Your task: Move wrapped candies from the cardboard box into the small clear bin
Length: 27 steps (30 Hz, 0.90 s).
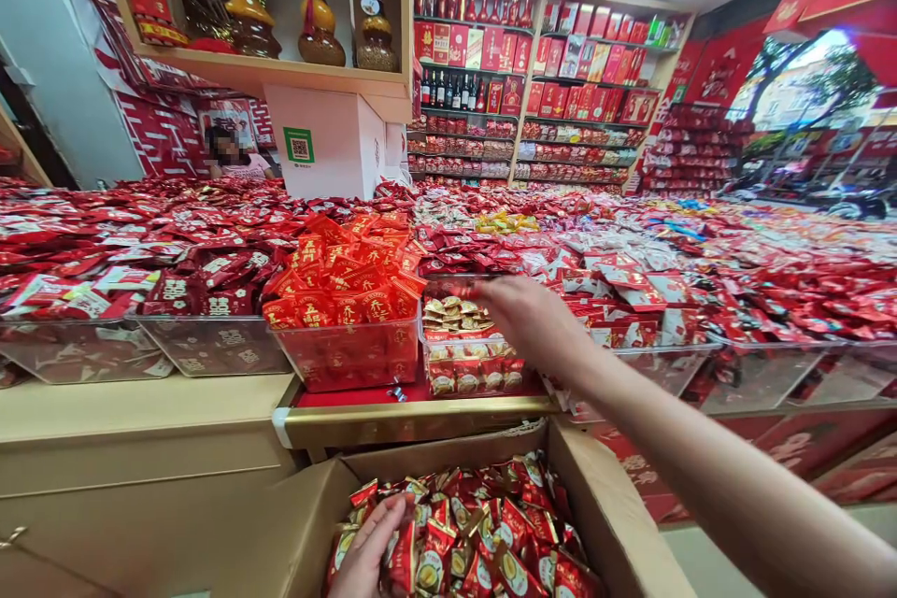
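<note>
My right hand [529,318] reaches out over a clear plastic bin [466,374] of gold-and-red wrapped sweets on the counter, fingers curled at its far rim; whatever they hold is blurred. My left hand [371,547] is down in an open cardboard box [617,523] full of red-and-gold sweet packets [491,533], fingers closed around a few of them. A bin of bright red packets [347,299] stands just left of the gold-sweet bin.
The counter is covered with clear bins and heaps of red wrapped sweets. A white pillar [329,145] stands behind, shelves of red boxes and bottles [533,75] at the back, gourd bottles [319,19] above. A person [234,159] is behind the counter at left.
</note>
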### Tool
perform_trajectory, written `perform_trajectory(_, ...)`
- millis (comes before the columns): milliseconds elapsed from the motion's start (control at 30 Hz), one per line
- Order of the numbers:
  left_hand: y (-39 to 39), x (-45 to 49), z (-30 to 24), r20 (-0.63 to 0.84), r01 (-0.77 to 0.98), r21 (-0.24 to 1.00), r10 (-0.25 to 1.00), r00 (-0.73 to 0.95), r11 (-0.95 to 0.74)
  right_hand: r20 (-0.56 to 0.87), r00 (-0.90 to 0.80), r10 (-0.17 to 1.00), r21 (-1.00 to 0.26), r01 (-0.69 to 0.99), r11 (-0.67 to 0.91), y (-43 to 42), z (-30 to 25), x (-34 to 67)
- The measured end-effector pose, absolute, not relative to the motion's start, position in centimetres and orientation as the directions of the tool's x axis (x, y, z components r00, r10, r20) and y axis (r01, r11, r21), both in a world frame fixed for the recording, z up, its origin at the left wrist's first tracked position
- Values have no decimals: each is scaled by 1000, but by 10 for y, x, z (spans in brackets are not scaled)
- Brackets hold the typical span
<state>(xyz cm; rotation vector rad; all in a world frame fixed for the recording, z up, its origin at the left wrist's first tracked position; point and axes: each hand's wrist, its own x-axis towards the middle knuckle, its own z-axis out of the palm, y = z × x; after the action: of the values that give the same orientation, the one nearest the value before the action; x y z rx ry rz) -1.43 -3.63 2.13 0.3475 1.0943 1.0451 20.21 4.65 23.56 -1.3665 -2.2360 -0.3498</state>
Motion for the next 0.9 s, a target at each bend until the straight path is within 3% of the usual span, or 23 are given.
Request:
perform_trajectory(100,-37,-13,18,-566,-529,647,811,151,550,400,-235,886,103,972,212,92,252,206)
perform_trajectory(200,-37,-11,11,-518,-531,648,828,217,545,275,-156,949,214,972,98,125,251,204)
perform_trajectory(500,-41,-12,6,-453,-503,708,865,216,496,171,-78,982,223,974,38,158,214,205)
perform_trajectory(900,-40,-11,12,-478,-449,722,849,226,526,81,-48,996,206,978,30,159,195,198)
